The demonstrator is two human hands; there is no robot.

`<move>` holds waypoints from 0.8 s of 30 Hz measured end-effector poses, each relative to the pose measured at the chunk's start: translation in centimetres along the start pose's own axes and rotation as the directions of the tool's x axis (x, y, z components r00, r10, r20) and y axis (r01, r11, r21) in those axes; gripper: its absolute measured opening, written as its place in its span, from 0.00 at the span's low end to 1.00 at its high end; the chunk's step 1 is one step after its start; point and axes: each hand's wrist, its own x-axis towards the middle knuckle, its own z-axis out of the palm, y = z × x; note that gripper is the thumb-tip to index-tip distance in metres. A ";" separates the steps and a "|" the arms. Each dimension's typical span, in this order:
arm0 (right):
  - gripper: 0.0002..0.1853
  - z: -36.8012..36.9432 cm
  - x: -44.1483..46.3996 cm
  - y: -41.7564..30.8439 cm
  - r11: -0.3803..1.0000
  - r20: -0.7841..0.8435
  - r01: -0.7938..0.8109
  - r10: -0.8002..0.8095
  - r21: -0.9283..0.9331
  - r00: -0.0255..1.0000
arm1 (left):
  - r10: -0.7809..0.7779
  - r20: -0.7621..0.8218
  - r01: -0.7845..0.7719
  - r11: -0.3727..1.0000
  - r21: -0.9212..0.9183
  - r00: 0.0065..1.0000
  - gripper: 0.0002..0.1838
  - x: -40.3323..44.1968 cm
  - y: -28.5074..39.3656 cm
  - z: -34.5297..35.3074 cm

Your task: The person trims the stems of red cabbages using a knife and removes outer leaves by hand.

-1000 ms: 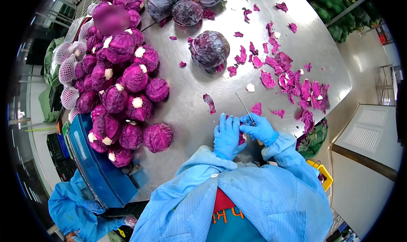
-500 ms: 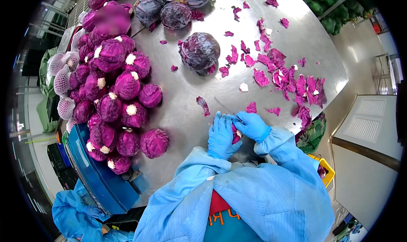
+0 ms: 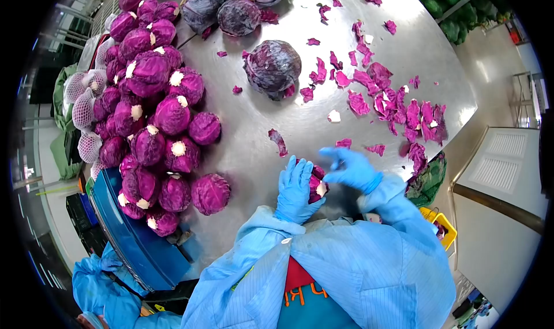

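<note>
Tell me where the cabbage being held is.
In the head view, the cabbage is just below and right of centre, toward the near side of the metal table, with the left hand against it and the right hand to its right.

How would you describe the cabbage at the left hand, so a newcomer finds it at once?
On the metal table, look toward the wearer's blue jacket. There the blue-gloved left hand cups a purple cabbage with a white patch. Unlike the cabbages piled farther left, it is held in a hand.
</note>
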 end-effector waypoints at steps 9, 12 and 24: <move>0.13 2.7 2.7 2.8 0.990 -0.266 0.121 -0.138 -0.079 0.954 | 0.006 0.034 -0.007 1.000 0.027 0.999 0.56 0.8 0.7 -1.5; 0.13 -0.4 3.9 5.8 0.971 -0.517 0.046 -0.165 -0.236 0.840 | -0.014 0.021 0.013 0.999 0.031 1.000 0.56 -0.4 0.4 -2.1; 0.32 3.5 2.1 0.3 0.920 -0.032 0.225 -0.248 -0.321 0.968 | -0.061 -0.083 0.032 0.948 -0.318 0.995 0.50 -1.4 -1.7 -1.4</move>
